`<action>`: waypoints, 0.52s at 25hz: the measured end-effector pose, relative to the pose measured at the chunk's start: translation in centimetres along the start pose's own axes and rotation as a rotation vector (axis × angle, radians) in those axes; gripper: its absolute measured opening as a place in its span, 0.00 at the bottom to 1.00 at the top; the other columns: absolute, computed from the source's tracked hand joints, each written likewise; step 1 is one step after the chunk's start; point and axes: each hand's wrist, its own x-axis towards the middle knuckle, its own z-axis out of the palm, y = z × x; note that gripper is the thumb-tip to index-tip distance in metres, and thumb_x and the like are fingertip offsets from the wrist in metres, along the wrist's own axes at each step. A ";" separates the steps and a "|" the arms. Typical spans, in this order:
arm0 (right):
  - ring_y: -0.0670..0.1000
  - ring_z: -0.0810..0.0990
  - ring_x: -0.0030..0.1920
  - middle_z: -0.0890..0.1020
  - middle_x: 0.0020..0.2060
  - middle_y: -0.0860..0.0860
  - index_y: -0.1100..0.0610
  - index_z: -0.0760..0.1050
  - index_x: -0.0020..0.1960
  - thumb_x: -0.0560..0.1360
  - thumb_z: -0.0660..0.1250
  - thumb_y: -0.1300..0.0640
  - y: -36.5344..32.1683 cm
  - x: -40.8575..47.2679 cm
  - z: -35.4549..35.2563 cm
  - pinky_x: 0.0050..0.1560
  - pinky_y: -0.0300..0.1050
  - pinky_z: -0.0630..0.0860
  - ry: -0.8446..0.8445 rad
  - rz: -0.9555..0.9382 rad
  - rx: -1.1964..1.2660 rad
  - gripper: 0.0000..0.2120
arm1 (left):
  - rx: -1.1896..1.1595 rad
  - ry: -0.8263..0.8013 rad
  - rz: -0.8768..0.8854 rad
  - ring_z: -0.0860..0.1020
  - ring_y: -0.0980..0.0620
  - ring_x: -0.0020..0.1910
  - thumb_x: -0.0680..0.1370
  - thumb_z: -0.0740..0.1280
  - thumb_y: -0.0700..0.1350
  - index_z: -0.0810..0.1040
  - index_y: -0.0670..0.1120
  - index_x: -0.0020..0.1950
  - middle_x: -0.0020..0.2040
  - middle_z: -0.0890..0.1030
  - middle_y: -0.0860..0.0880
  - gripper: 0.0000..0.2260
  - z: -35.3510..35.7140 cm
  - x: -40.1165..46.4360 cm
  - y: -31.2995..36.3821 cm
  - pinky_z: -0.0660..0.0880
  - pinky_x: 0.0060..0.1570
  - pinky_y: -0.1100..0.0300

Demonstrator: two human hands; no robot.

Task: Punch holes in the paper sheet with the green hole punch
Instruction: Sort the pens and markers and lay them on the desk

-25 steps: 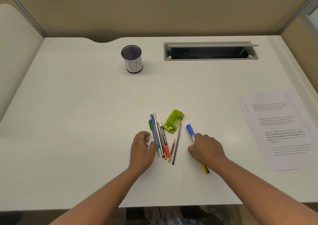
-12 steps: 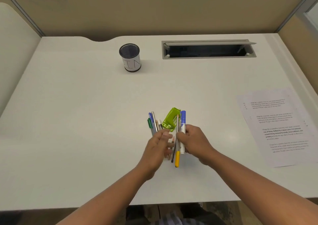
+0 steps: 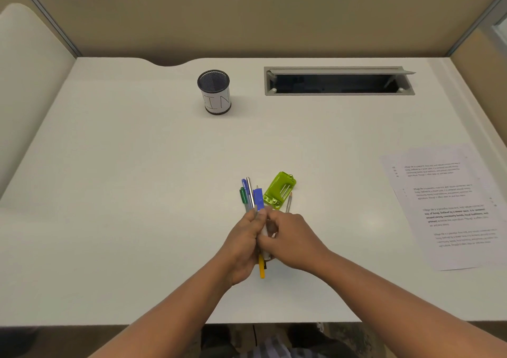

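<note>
The green hole punch (image 3: 279, 190) lies on the white desk (image 3: 137, 193) near its middle, untouched. A printed paper sheet (image 3: 450, 207) lies flat at the right edge, well apart from both hands. Just below the punch, my left hand (image 3: 242, 245) and my right hand (image 3: 290, 238) press together around a bundle of pens (image 3: 253, 197): blue, green and silver tips stick out above the fingers and a yellow end pokes out below. A pencil (image 3: 288, 202) shows beside the punch above my right hand.
A black mesh pen cup (image 3: 214, 92) with a white label stands at the back centre. A cable slot (image 3: 338, 82) with its lid raised is set into the desk at the back right. Partition walls enclose the desk on three sides.
My hands came together from either side of the scattered pens and gathered them into one bundle. The blue marker moved left into the bundle. The punch and paper stayed put.
</note>
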 end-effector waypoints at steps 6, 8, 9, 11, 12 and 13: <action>0.42 0.79 0.30 0.81 0.33 0.43 0.44 0.80 0.42 0.72 0.69 0.54 2.2 0.8 -0.1 0.32 0.33 0.73 0.246 0.055 0.109 0.05 | -0.033 0.174 0.042 0.77 0.52 0.29 0.85 0.62 0.49 0.74 0.44 0.60 0.36 0.81 0.48 0.10 -1.6 0.6 -0.4 0.76 0.30 0.57; 0.44 0.78 0.34 0.80 0.31 0.44 0.47 0.77 0.39 0.72 0.69 0.54 4.1 1.5 -0.8 0.35 0.41 0.72 0.287 0.169 -0.047 0.03 | -0.083 0.195 0.032 0.71 0.53 0.27 0.84 0.63 0.48 0.74 0.43 0.58 0.33 0.75 0.49 0.08 -2.2 0.7 -0.5 0.71 0.28 0.59; 0.47 0.78 0.36 0.79 0.32 0.45 0.50 0.76 0.39 0.72 0.69 0.52 4.9 1.9 -1.1 0.36 0.44 0.72 0.273 0.239 -0.111 0.04 | -0.107 0.195 0.024 0.70 0.54 0.27 0.84 0.63 0.48 0.74 0.44 0.57 0.32 0.74 0.49 0.08 -2.5 0.5 -0.4 0.70 0.27 0.59; 0.51 0.79 0.37 0.80 0.34 0.48 0.54 0.74 0.38 0.73 0.70 0.46 6.1 2.7 -1.3 0.37 0.46 0.72 0.218 0.344 -0.211 0.13 | -0.141 0.187 0.010 0.69 0.54 0.26 0.84 0.64 0.48 0.74 0.45 0.56 0.32 0.74 0.49 0.06 -2.8 0.2 -0.3 0.69 0.26 0.60; 0.52 0.78 0.36 0.79 0.33 0.49 0.54 0.72 0.36 0.73 0.70 0.43 6.4 3.1 -1.2 0.35 0.46 0.71 0.192 0.368 -0.254 0.17 | -0.153 0.182 0.004 0.69 0.54 0.26 0.84 0.64 0.48 0.74 0.46 0.55 0.32 0.74 0.49 0.06 -2.9 0.1 -0.3 0.69 0.27 0.59; 0.53 0.77 0.34 0.78 0.32 0.49 0.54 0.70 0.34 0.74 0.69 0.41 6.5 3.5 -1.0 0.33 0.45 0.70 0.170 0.379 -0.295 0.19 | -0.162 0.179 -0.002 0.70 0.54 0.27 0.84 0.65 0.47 0.75 0.46 0.55 0.32 0.74 0.49 0.05 -3.0 0.1 -0.4 0.70 0.27 0.59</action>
